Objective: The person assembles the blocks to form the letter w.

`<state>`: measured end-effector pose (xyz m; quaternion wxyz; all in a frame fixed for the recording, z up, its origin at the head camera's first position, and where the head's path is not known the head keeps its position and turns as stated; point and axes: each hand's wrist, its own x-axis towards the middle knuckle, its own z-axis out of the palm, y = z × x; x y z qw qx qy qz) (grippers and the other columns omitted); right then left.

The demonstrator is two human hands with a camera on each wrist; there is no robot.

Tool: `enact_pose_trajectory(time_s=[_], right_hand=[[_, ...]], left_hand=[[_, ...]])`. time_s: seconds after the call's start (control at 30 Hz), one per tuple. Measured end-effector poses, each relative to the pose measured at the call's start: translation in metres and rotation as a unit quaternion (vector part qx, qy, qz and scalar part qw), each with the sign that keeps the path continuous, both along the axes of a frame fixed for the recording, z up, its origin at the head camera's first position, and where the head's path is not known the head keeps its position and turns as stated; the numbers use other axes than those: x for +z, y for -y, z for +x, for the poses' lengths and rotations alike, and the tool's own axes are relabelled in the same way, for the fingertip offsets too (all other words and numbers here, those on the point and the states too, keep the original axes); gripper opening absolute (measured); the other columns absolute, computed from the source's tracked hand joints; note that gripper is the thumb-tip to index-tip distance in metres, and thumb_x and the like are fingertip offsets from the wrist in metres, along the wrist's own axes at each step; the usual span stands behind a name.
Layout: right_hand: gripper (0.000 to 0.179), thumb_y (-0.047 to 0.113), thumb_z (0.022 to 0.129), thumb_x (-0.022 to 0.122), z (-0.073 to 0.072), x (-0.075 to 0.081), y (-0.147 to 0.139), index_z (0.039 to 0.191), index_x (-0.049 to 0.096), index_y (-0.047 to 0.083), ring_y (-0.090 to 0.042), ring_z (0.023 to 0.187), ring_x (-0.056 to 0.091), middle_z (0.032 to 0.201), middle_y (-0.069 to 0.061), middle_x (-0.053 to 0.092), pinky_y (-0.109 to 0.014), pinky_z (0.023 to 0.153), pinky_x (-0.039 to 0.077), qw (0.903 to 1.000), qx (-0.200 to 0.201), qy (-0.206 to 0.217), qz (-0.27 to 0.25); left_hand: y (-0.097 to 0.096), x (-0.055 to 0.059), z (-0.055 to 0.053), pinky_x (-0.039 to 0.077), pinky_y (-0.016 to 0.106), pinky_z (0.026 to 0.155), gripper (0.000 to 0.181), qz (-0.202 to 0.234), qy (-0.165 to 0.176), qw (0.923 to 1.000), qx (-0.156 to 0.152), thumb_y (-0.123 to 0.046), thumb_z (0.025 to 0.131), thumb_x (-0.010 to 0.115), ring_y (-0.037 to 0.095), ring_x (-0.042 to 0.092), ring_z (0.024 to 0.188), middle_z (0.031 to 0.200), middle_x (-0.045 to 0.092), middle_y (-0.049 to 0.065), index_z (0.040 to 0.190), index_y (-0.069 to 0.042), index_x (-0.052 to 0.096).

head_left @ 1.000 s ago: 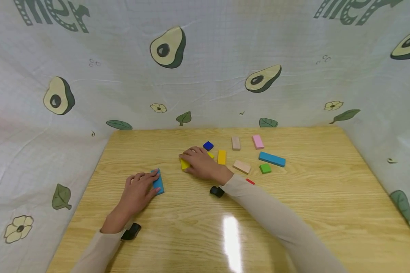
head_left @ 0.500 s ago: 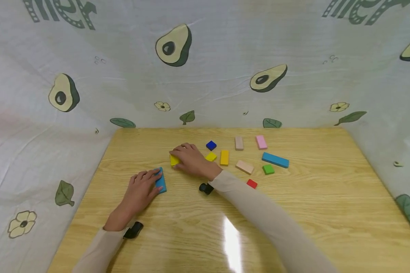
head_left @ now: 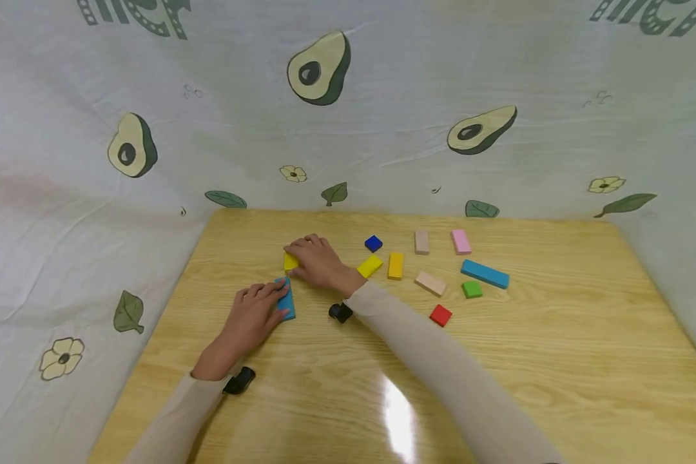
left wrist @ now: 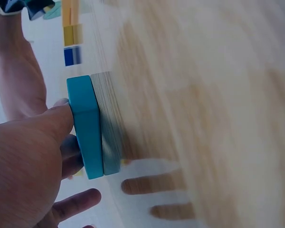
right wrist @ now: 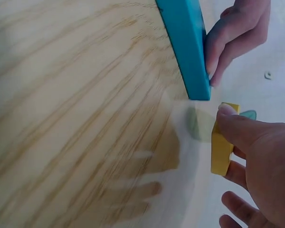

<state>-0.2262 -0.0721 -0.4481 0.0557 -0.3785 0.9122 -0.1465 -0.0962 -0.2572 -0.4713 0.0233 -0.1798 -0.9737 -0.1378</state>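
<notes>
In the head view, my left hand (head_left: 254, 316) holds a blue rectangular block (head_left: 287, 303) at the table's left side, fingers at its far end and thumb near its close end. The left wrist view shows the blue block (left wrist: 86, 126) lying along the tabletop with its reflection beside it. My right hand (head_left: 320, 263) pinches a yellow block (head_left: 290, 261) just beyond the blue one's far end. Seen from the right wrist, the thumb presses the yellow block (right wrist: 222, 145) against the fingers, a small gap from the blue block (right wrist: 189, 57).
Right of the hands lie a dark blue block (head_left: 374, 243), yellow block (head_left: 370, 266), orange block (head_left: 396, 265), two beige blocks (head_left: 421, 242), a pink block (head_left: 461, 242), long blue block (head_left: 485, 274), green block (head_left: 472, 289) and red block (head_left: 441, 316). Printed cloth (head_left: 394, 161) borders the table.
My right hand has moved left with the yellow block, close to the blue block's far end. The red block, mostly covered by the sleeve before, shows fully. The head view has shifted slightly.
</notes>
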Motion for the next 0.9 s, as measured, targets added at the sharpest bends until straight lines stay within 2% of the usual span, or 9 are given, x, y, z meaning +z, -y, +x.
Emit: enact_pose_trajectory(time_s=[0.43,0.7,0.9], right_hand=[[0.061,0.042,0.106,0.064,-0.007,-0.004,0.016,0.16,0.05,0.016,-0.029,0.149,0.041,0.16,-0.003,0.052,-0.047,0.125,0.03,0.9996,0.005,0.027,0.004],[0.057,0.04,0.108,0.06,-0.011,-0.008,0.018,0.16,0.05,0.018,-0.031,0.15,0.041,0.163,-0.004,0.048,-0.049,0.124,0.032,0.9977,0.037,0.055,0.016],[0.052,0.032,0.112,0.055,-0.011,-0.009,0.018,0.161,0.048,0.017,-0.031,0.151,0.038,0.165,-0.005,0.045,-0.05,0.124,0.031,0.9956,0.058,0.072,0.011]], left_hand=[[-0.003,0.002,0.0,0.039,0.067,0.108,0.052,-0.008,-0.002,1.0,0.003,-0.024,0.102,0.073,0.045,0.053,0.132,0.155,0.055,0.018,0.148,-0.001,0.061],[-0.004,0.003,0.001,0.04,0.067,0.107,0.052,-0.01,-0.002,0.9999,0.003,-0.025,0.102,0.072,0.045,0.054,0.131,0.154,0.057,0.019,0.147,-0.001,0.062],[-0.005,0.003,0.001,0.04,0.067,0.107,0.053,-0.013,-0.005,0.9999,0.002,-0.026,0.102,0.073,0.044,0.054,0.132,0.155,0.056,0.018,0.148,-0.001,0.062]])
